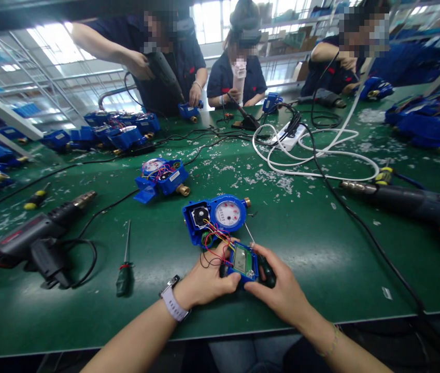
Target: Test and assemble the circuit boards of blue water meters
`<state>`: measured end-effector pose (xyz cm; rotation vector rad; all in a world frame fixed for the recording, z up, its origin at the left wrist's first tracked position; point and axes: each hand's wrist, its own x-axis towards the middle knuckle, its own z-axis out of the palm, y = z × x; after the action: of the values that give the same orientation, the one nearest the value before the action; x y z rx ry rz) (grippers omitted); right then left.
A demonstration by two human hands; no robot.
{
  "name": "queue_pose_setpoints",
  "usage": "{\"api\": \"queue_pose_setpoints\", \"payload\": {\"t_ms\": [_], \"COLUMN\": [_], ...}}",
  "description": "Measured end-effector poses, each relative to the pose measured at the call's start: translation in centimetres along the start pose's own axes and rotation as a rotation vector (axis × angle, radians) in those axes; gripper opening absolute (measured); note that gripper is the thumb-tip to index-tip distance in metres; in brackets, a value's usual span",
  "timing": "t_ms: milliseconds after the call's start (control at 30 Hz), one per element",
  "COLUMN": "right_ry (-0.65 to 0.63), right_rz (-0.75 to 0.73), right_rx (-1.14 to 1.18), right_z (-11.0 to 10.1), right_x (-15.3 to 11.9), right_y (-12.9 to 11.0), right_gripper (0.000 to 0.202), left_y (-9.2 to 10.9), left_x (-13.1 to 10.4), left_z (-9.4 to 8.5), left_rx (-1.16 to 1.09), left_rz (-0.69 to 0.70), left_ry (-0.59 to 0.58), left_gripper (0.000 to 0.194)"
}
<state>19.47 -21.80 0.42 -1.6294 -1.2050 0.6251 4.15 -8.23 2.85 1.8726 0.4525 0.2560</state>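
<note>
Both hands, left hand (204, 282) and right hand (282, 290), grasp 1 blue module (244, 262) just below the water meter (215, 217); right also grips a screwdriver (263, 264).

head view: worn camera, close above green table (313, 243) near edge, facing forward-down (far side visible too).

Left hand (204, 280) and right hand (278, 290) grip blue circuit module (244, 263) from both sides, just above green desk (321, 248). Right hand also clasps dark-handled screwdriver (260, 259). Coloured wires (215, 241) link module to open blue water meter (217, 216) just beyond. Green screwdriver (125, 267) lies left; heat gun (37, 241) further left.
</note>
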Motion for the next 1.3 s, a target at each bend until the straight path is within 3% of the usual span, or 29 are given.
{"api": "queue_pose_setpoints", "payload": {"t_ms": [267, 800, 967, 1133, 1300], "right_ry": [-0.021, -0.018, -0.031, -0.055, -0.057], "right_rz": [-0.020, 0.006, 0.033, 0.055, 0.074], "right_rx": [-0.006, 0.012, 0.011, 0.016, 0.031], "right_z": [0.0, -0.1, -0.3, -0.4, -0.4], "right_x": [-0.1, 0.2, 0.2, 0.1, 0.1], "right_y": [-0.1, -0.2, -0.3, -0.1, 0.0], "right_gripper": [0.057, 0.058, 0.057, 0.058, 0.061], "left_y": [0.5, -0.1, -0.7, -0.9, -0.6], "left_x": [0.1, -0.3, -0.4, -0.4, -0.2], "left_z": [0.7, -0.5, -1.2, -1.8, -1.7], "left_rx": [0.093, 0.207, 0.172, 0.059, 0.023], "left_rz": [-0.011, 0.033, 0.085, 0.054, 0.024], "left_ry": [0.064, -0.003, -0.004, -0.046, -0.002], "left_gripper": [0.061, 0.061, 0.057, 0.052, 0.046]}}
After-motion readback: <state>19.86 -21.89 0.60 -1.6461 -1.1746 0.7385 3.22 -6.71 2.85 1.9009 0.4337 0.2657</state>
